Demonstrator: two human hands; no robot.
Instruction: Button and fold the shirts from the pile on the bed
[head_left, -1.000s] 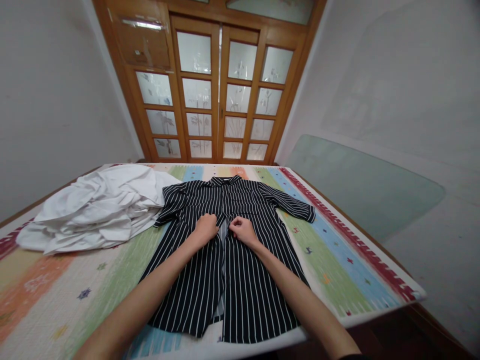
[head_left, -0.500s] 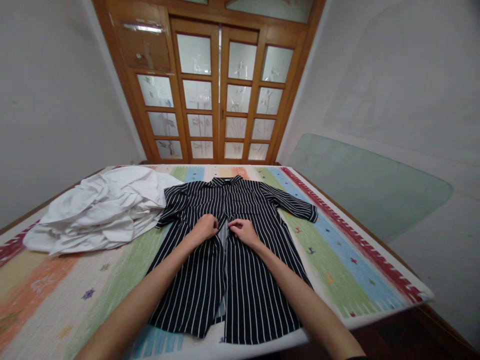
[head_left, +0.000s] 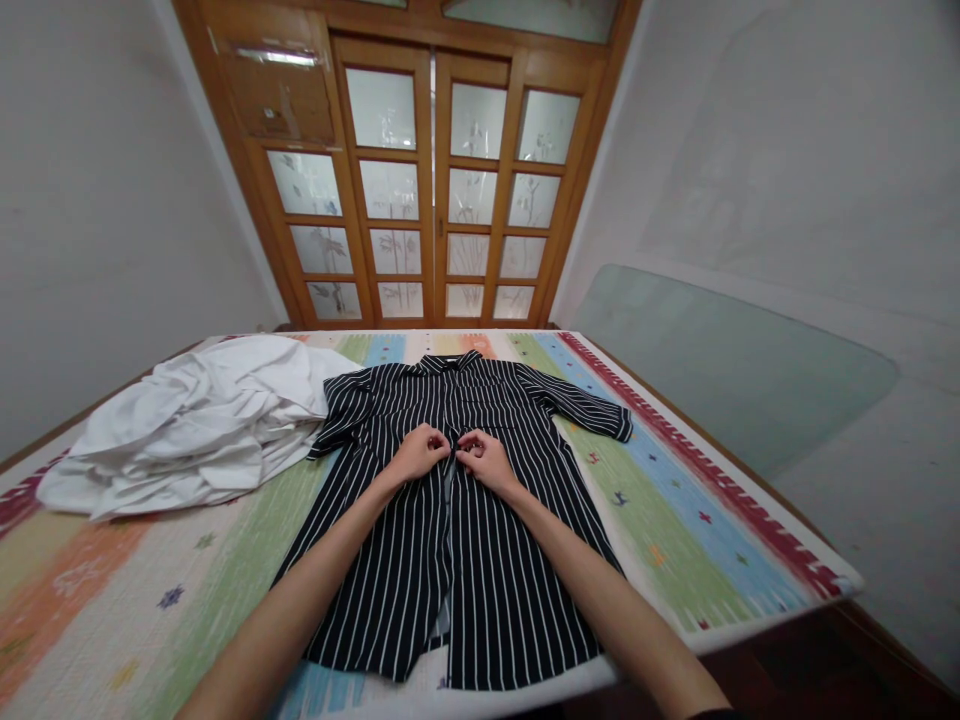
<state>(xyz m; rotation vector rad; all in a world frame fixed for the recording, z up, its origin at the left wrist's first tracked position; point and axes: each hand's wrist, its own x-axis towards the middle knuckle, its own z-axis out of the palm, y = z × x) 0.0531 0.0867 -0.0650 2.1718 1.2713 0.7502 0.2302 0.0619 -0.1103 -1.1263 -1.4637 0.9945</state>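
A striped shirt (head_left: 480, 520), dark with thin white stripes, lies flat and face up on a counter (head_left: 675, 530) covered by a cloth of bright colored bands. Its collar points away from the viewer, toward a wooden door with frosted glass panes (head_left: 435, 200), and its two short sleeves are spread out to either side.

Both of the person's bare arms reach forward over the lower half of the shirt. The left hand (head_left: 420, 452) and the right hand (head_left: 484, 458) meet at the middle of the chest, fingers curled and pinched narrowly on the two front edges of the shirt, almost touching each other. They appear to be working a fastening there, though any button is too small to make out.

Above the hands, up to the collar, the front looks closed. Below the hands the two front panels gape apart slightly, with a thin pale gap running down to the hem at the near edge of the counter. So the upper part seems done and the lower half is left.

By count: one striped shirt, two hands, and one heap of crumpled white cloth (head_left: 195, 425) to the left, just touching the shirt's left-side sleeve.
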